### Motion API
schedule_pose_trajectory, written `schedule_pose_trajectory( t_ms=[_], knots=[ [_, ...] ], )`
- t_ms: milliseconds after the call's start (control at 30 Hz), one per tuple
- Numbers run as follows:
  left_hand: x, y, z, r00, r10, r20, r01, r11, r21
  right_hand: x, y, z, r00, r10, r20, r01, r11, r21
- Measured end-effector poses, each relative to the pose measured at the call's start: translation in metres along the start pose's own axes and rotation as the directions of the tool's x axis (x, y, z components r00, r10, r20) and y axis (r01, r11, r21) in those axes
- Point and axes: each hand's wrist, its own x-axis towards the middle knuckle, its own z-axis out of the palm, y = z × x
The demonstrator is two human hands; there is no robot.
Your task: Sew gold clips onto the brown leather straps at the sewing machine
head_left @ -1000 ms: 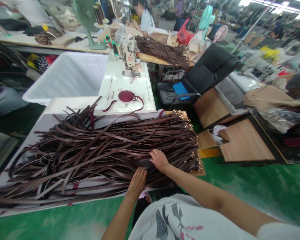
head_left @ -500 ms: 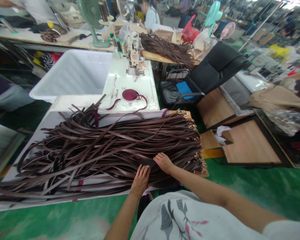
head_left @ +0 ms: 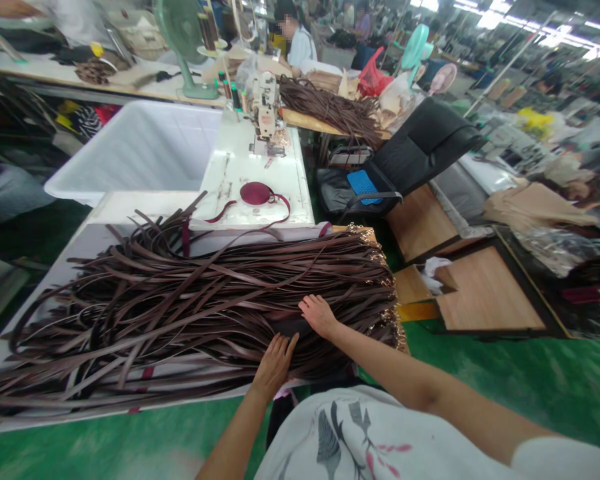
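Note:
A wide heap of long dark brown straps (head_left: 220, 267) lies across the table before me, with gold metal clasps (head_left: 380, 267) gathered at its right end. A flat dark piece (head_left: 290, 327) rests on the straps between my hands; what it is I cannot make out. At its near left edge lies my left hand (head_left: 274, 365), fingers stretched out and thumb apart. My right hand (head_left: 319, 316) rests over its right end, the fingers slightly spread and a little bent. Neither hand visibly grips anything.
Beyond the straps, a white sewing table (head_left: 250, 167) carries a maroon tape roll (head_left: 255, 193) and a sewing machine (head_left: 266, 110). A large white bin (head_left: 130, 147) stands left of it, a black chair (head_left: 420, 147) right. More straps (head_left: 330, 107) lie behind. Co-workers are in the background.
The view has shifted slightly, so most things sit a little further left. My left hand's thumb stands further from its fingers. Both hands stay at the dark piece.

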Motion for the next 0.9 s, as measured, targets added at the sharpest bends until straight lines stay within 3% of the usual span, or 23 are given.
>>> schedule_pose_trajectory(
  t_ms=[567,733,900],
  knots=[
    [-0.002,0.002,0.002,1.000,-0.012,-0.023,0.013,0.999,0.040,-0.007,0.010,0.016,0.994,0.005,0.112,-0.038,0.953,0.301],
    [-0.001,0.001,0.003,0.999,-0.003,-0.042,0.005,0.998,0.063,-0.015,0.006,0.015,0.990,0.122,0.066,-0.137,0.940,0.311],
    [-0.002,0.001,0.002,0.999,0.006,-0.054,-0.001,0.997,0.077,-0.024,0.005,0.003,0.990,0.137,0.019,-0.137,0.940,0.311]
  ],
)
